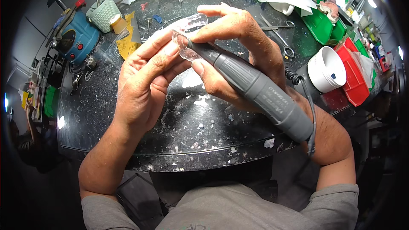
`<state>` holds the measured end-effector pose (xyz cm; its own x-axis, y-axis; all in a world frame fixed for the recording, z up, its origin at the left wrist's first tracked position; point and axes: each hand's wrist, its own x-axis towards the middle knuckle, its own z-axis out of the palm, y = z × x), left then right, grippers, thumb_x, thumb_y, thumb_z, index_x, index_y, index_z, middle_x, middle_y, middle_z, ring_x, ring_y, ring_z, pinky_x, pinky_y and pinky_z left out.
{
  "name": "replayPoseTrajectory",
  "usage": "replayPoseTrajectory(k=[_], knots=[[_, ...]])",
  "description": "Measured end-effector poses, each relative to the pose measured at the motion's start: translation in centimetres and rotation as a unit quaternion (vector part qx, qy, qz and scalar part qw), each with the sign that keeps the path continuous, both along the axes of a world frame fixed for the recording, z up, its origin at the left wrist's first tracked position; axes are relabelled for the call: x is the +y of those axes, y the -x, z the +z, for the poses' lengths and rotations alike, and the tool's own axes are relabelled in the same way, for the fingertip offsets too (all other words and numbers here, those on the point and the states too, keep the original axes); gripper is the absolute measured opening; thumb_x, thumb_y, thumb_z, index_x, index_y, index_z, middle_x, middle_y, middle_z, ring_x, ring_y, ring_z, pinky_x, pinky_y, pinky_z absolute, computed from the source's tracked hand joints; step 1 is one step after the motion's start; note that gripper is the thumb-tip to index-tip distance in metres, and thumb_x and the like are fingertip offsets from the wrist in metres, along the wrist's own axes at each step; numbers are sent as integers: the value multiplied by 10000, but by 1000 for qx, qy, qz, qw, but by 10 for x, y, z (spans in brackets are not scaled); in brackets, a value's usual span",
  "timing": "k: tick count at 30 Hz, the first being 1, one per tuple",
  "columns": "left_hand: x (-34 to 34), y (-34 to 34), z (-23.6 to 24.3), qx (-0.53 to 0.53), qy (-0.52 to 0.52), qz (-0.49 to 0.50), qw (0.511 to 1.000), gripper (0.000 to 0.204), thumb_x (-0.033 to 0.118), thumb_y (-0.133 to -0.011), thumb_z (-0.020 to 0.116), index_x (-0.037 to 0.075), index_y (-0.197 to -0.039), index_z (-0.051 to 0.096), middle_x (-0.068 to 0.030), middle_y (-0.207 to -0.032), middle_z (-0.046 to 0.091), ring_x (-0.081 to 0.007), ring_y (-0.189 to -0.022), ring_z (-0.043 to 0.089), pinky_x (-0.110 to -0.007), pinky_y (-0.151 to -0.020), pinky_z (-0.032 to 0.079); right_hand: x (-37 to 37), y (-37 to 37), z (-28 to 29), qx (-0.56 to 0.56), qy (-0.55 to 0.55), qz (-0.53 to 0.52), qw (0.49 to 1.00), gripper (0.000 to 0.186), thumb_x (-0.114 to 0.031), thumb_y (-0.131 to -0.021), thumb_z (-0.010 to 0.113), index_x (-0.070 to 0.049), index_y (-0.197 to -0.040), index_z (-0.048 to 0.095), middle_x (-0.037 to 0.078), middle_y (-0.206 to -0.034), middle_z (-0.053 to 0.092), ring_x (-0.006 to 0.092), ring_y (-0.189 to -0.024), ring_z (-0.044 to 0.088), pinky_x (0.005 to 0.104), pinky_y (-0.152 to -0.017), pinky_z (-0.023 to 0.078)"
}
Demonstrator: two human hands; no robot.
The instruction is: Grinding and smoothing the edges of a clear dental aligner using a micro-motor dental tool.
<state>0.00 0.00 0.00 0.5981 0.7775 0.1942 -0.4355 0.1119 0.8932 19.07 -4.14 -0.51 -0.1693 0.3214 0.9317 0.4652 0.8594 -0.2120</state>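
Note:
Between the thumb and fingers of my left hand point(142, 76) is a clear plastic dental aligner point(184, 49), curved like a tooth arch. My right hand point(260, 38) is closed around a dark grey rotary handpiece point(264, 96), its body slanting down to the right. The narrow front end of the handpiece meets the aligner's edge; its bit is too small to make out. My right index finger and thumb lie close to the aligner. A coiled dark cord point(294, 76) runs along the handpiece's rear, by my right wrist.
The black table point(170, 138) is strewn with white scraps and dust. Scissors point(281, 38) lie at the far right, near a white tub point(316, 74), a red bin point(358, 85) and a green bin point(315, 23). Far left stand a blue machine point(81, 38) and a pale basket point(102, 15).

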Motion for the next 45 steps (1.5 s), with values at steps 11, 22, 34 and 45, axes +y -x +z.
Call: replayPoseTrajectory(k=[11,22,34,45], knots=[[1,0,-1,-18,35,6,999,383,89,-959,578,-76,-1300,523,-179,-1216,633,-224,-1098,641,-360,-983,517,2,0,3,-6,-26,-31,999,341,-38,-684,760,-73,-993,620,66,-945,666,252,-894,645,410,-937,476],[-1,-1,3,-15,36,4,999,399,103,-968,572,-88,-1310,499,-195,-1209,629,-239,-1090,649,-362,-972,534,-12,-3,7,-7,64,-19,998,377,47,-703,731,-8,-1062,634,125,-1033,639,317,-1110,622,434,-977,483],[-2,-1,3,-23,31,-7,999,415,92,-971,562,-103,-1327,476,-209,-1213,625,-254,-1094,651,-359,-978,533,-14,-5,9,-18,78,-43,996,363,34,-711,718,-10,-1061,631,142,-1033,631,286,-1077,634,405,-942,488],[-1,-2,4,-20,31,-6,999,416,90,-967,566,-105,-1325,478,-215,-1221,623,-256,-1099,650,-364,-976,534,-5,-2,4,7,5,-58,998,341,-103,-691,741,-53,-994,593,71,-921,632,212,-785,612,349,-810,455]])
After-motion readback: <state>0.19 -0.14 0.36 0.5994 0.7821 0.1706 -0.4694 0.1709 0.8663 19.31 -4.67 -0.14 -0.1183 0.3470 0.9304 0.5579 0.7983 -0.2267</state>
